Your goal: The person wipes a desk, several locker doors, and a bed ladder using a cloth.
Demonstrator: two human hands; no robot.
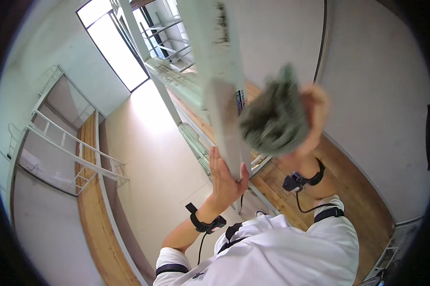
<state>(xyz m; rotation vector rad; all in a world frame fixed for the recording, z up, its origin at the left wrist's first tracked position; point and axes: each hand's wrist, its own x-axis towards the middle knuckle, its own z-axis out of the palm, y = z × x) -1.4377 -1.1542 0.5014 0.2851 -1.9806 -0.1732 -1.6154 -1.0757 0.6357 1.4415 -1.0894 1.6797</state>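
My left hand [229, 184] is wrapped around the lower part of a pale green metal bed post [220, 118], fingers along one side and thumb on the other. In my right hand [313, 118] is a bunched grey-green cloth [275, 116], just to the right of the post. Motion blurs both the cloth and that hand. Dark scuffs and rough patches mark the post and the ladder rung [177, 80] joined to it. A small printed sticker [240, 102] sits on the post's side; the cloth looks apart from the post.
Wooden bed boards [272, 189] lie below the right hand. Across the pale floor [157, 157] stands another bunk bed with a wooden deck [88, 214] and white ladder rails [63, 144]. A bright doorway [116, 43] is at the far end. A wall [365, 118] rises on the right.
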